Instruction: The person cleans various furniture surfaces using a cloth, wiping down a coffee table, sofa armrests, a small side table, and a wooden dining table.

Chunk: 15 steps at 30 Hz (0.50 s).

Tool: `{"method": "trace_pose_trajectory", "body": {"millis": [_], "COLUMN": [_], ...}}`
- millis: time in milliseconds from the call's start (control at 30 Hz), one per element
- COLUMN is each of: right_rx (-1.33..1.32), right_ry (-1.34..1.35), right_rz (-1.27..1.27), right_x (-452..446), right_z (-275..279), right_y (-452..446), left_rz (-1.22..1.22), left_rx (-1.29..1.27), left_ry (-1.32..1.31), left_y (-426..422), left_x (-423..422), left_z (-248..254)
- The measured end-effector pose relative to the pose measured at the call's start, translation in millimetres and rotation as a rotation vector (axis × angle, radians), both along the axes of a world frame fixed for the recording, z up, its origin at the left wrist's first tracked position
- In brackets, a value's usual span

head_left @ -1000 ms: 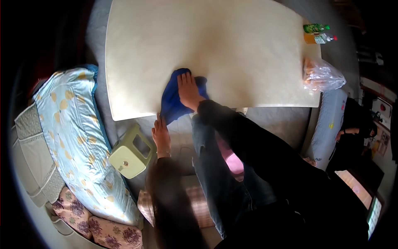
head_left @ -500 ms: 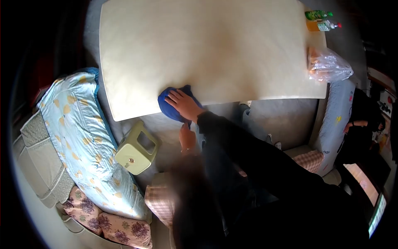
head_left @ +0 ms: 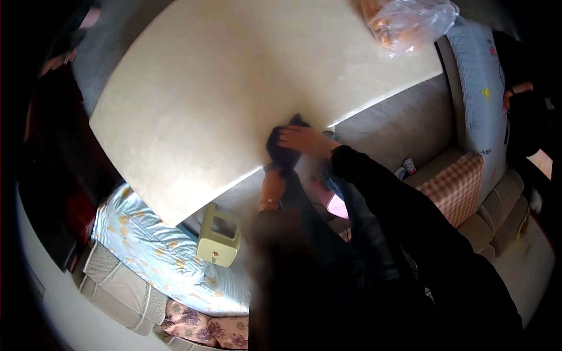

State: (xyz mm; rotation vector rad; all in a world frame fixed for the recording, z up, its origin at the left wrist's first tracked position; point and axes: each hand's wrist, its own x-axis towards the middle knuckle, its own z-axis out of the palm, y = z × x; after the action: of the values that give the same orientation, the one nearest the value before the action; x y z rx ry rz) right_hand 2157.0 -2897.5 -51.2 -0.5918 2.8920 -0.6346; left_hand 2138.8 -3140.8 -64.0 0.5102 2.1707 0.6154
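Head view: a dark blue cloth, likely light and limp, easiest gripped by a bunched fold, lies at the tabletop edge; right hand flat on it, fingers together; left hand touches its near end, fingertips unclear

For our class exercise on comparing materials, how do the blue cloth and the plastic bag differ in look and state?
The cloth is dark blue and opaque; the plastic bag is see-through, showing orange contents. The right hand rests on the cloth, while no hand touches the bag. Both are crumpled and lie on the table.
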Motion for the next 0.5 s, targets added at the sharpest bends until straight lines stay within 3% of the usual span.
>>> {"method": "trace_pose_trajectory", "body": {"millis": [100,167,233,400,500], "right_rx": [0.100,0.137,0.194,0.239,0.243], "right_ry": [-0.072,-0.119,-0.137,-0.156,-0.147], "right_rz": [-0.108,-0.203,-0.371,-0.440,-0.476], "right_x": [43,73,91,109,110], "right_z": [12,17,19,24,20], "right_y": [96,153,193,227,216], "left_rz": [-0.142,-0.253,-0.217,-0.404,-0.427], "left_rx": [0.007,0.078,0.366,0.179,0.101], "left_ry": [-0.170,-0.176,-0.033,-0.054,-0.148], "left_y": [92,141,182,282,281], "left_x": [-6,4,20,25,26], "left_z": [39,26,2,32,34]}}
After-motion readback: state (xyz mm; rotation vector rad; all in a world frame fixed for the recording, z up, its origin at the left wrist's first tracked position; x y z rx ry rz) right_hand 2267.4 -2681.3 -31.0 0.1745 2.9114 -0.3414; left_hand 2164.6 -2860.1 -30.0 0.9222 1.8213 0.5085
